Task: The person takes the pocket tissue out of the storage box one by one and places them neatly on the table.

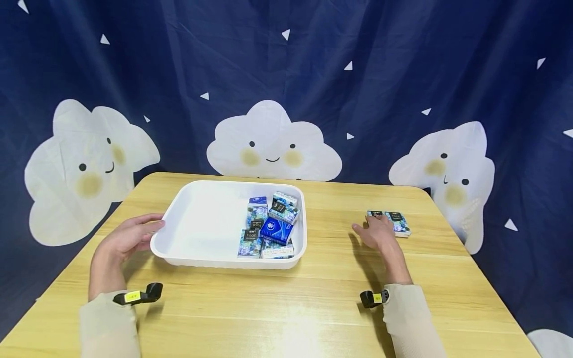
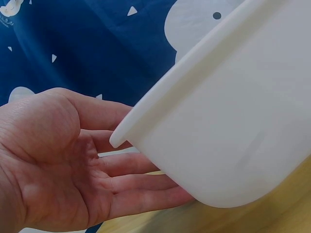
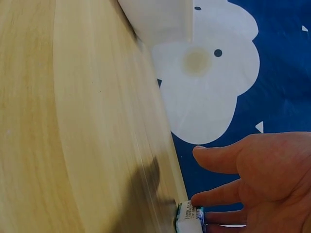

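My left hand [image 1: 130, 237] is at the left end of a white plastic tray [image 1: 201, 183], its fingers extended and touching the tray wall. In the left wrist view, those fingers [image 2: 141, 187] run behind the rim and along the wall. At the right, my right hand [image 1: 378, 231] reaches over two small floral tissue packs [image 1: 398, 223] lying side by side. The left one of the two is partly covered by the hand. In the right wrist view, the thumb stands apart and the fingertips touch or nearly touch a pack [image 3: 189, 217].
Several floral tissue packs [image 1: 248, 243] and blue tissue packs [image 1: 276, 229] lie heaped in the tray's right part. Everything stands on a light wooden table [image 1: 250, 308]. Behind it hangs a dark blue curtain [image 1: 250, 54] with cloud pictures.
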Demonstrator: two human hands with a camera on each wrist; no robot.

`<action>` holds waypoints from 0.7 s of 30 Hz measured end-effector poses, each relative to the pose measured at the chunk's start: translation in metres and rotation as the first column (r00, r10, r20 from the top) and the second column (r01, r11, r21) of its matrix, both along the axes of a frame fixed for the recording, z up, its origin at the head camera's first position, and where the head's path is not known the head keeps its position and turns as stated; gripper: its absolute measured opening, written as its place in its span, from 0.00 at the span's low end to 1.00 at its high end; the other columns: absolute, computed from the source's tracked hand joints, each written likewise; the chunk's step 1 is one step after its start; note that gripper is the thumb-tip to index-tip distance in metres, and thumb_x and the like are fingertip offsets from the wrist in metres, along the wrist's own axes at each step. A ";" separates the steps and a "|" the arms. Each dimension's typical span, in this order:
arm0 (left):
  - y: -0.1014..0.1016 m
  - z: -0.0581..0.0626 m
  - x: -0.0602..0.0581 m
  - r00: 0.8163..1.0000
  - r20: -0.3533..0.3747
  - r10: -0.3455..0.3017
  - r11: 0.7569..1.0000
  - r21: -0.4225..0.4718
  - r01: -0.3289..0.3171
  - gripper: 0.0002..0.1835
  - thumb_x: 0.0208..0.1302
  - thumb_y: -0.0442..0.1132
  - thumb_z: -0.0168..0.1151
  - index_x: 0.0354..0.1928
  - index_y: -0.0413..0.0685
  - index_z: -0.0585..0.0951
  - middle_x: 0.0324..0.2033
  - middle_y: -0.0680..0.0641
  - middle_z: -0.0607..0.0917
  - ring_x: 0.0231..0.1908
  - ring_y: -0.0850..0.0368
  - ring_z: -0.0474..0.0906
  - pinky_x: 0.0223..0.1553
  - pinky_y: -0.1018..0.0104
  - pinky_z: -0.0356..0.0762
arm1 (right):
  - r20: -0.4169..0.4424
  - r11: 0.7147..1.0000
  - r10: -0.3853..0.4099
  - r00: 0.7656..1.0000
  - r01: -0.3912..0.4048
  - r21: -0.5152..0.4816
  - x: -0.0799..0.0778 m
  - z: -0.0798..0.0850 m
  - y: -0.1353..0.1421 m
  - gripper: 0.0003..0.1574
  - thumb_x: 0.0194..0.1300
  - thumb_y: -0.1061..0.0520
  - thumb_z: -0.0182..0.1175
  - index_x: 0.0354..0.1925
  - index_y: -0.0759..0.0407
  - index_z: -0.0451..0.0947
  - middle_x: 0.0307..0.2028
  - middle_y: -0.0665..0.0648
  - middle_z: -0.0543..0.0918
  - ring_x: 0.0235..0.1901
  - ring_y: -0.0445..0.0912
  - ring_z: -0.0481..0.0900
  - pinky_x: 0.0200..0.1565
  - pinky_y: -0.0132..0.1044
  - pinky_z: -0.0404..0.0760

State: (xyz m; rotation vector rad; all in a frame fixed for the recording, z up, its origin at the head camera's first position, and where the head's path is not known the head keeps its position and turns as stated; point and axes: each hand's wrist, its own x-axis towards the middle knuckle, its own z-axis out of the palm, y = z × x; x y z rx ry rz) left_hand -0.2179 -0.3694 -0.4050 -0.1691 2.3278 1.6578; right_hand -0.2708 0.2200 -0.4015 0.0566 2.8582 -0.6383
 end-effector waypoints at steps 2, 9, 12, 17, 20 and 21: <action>0.000 0.000 0.000 1.000 0.001 0.000 1.000 0.000 0.000 0.38 0.78 0.48 0.54 0.77 0.32 0.54 0.44 0.62 0.83 0.42 0.66 0.84 0.46 0.66 0.85 | 0.000 1.000 -0.004 1.000 0.004 0.000 0.000 0.000 0.000 0.46 0.79 0.41 0.47 0.75 0.75 0.53 0.73 0.81 0.50 0.74 0.76 0.40 0.71 0.71 0.49; 0.000 0.001 0.000 1.000 0.000 -0.007 1.000 0.004 0.007 0.37 0.78 0.47 0.54 0.77 0.31 0.54 0.45 0.62 0.83 0.43 0.66 0.84 0.46 0.67 0.84 | -0.063 1.000 -0.008 0.998 0.008 0.010 0.000 0.003 -0.003 0.41 0.79 0.43 0.46 0.73 0.74 0.58 0.70 0.79 0.61 0.72 0.75 0.52 0.69 0.71 0.56; -0.001 0.000 -0.001 1.000 -0.003 -0.012 1.000 0.000 0.012 0.37 0.78 0.47 0.54 0.77 0.31 0.55 0.45 0.62 0.83 0.43 0.67 0.83 0.46 0.67 0.84 | -0.099 0.999 -0.034 0.994 0.030 -0.040 0.000 0.007 -0.009 0.42 0.78 0.43 0.47 0.72 0.75 0.59 0.68 0.79 0.64 0.70 0.73 0.57 0.68 0.69 0.60; -0.001 -0.001 -0.002 1.000 -0.004 -0.015 1.000 -0.004 0.015 0.36 0.79 0.47 0.53 0.76 0.31 0.55 0.46 0.62 0.83 0.43 0.66 0.83 0.46 0.67 0.84 | -0.138 0.990 -0.028 0.990 0.008 -0.141 0.003 0.015 -0.025 0.42 0.77 0.44 0.49 0.72 0.75 0.58 0.68 0.79 0.64 0.69 0.72 0.60 0.68 0.66 0.63; -0.001 0.000 -0.002 1.000 -0.003 -0.012 1.000 0.000 0.012 0.36 0.78 0.47 0.53 0.76 0.31 0.55 0.45 0.61 0.84 0.43 0.66 0.84 0.46 0.67 0.84 | -0.159 0.983 -0.009 0.987 -0.021 -0.183 0.005 0.021 -0.034 0.42 0.78 0.44 0.50 0.73 0.74 0.58 0.68 0.78 0.66 0.69 0.71 0.63 0.67 0.64 0.67; -0.001 0.000 -0.001 1.000 -0.003 -0.011 1.000 0.003 0.011 0.36 0.78 0.47 0.54 0.76 0.31 0.55 0.45 0.61 0.84 0.43 0.66 0.84 0.46 0.67 0.84 | -0.161 0.980 -0.007 0.987 -0.025 -0.195 0.005 0.023 -0.037 0.41 0.78 0.44 0.50 0.73 0.73 0.58 0.68 0.77 0.66 0.68 0.70 0.64 0.66 0.63 0.68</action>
